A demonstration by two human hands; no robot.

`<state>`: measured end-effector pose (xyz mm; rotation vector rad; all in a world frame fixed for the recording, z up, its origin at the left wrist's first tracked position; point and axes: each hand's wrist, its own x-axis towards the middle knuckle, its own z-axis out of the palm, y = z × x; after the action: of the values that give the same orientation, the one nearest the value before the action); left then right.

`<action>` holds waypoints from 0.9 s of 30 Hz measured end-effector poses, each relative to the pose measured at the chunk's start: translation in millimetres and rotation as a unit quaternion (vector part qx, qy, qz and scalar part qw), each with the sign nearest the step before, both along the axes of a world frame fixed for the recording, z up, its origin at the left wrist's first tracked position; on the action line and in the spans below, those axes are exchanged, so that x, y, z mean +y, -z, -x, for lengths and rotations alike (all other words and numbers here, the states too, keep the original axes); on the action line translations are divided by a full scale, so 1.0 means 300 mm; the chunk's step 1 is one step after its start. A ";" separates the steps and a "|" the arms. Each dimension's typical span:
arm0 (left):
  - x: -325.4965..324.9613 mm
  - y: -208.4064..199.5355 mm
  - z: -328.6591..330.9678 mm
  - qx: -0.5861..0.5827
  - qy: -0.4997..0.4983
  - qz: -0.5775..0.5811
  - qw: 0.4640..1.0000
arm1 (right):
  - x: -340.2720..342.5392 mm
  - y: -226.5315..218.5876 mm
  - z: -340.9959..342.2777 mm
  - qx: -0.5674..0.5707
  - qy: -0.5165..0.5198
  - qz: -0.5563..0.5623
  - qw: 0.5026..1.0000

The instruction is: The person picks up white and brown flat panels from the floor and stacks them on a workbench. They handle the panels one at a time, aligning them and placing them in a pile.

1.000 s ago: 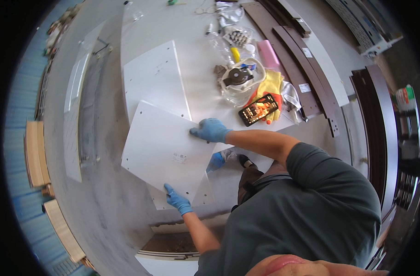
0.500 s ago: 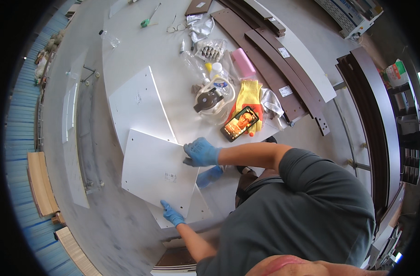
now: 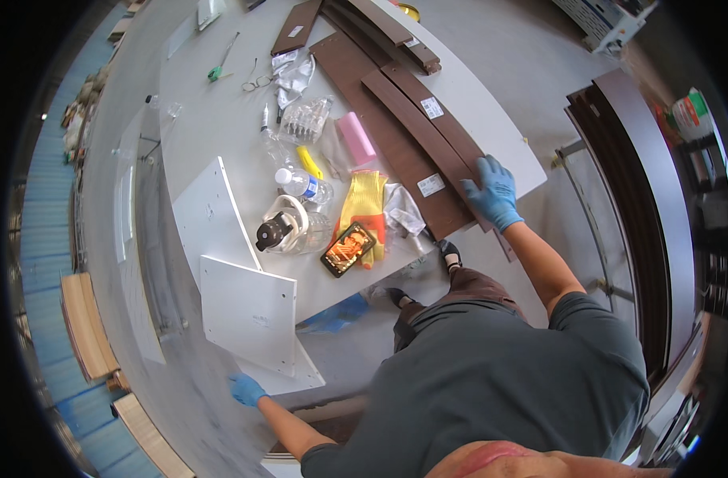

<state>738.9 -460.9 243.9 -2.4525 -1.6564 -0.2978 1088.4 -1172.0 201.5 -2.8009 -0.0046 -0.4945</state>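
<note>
Right hand, thumb spread, on near end of plank, grip unclear; long axis runs away leftward. Left hand, open, well left of plank.

"Hands, blue-gloved?"
"Two. Right hand is resting on dark brown boards; left hand is hanging near white drilled panels."
"Grey table?"
"One smartphone is lying partly on a yellow-and-red knit glove; one white-capped clear bottle is lying nearby."
</note>
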 end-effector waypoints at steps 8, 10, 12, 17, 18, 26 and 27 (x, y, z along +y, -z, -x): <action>-0.632 0.055 -0.227 -0.316 0.142 0.185 0.920 | -0.225 0.155 -0.121 0.182 -0.035 -0.081 0.979; -0.846 0.071 -0.221 -0.258 0.169 0.191 0.932 | -0.236 0.185 -0.135 0.190 -0.054 -0.102 0.975; -1.052 0.086 -0.234 -0.277 0.188 0.140 0.932 | -0.237 0.211 -0.163 0.233 -0.053 -0.136 0.961; -1.383 0.058 -0.113 -0.293 0.191 0.142 0.926 | -0.277 0.242 -0.218 0.384 -0.062 -0.335 0.858; -1.429 0.058 -0.072 -0.330 0.185 0.156 0.912 | -0.276 0.257 -0.226 0.393 -0.048 -0.414 0.820; -1.770 0.138 0.483 -0.430 -0.043 0.229 0.872 | -0.281 0.278 -0.391 0.431 -0.019 -0.367 0.824; -1.815 0.153 0.566 -0.435 -0.082 0.223 0.869 | -0.276 0.251 -0.396 0.437 -0.026 -0.363 0.823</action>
<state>569.0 -1005.3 197.9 -2.6321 -2.4886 -1.2840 1207.3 -1254.7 126.2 -2.0063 0.2440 0.7008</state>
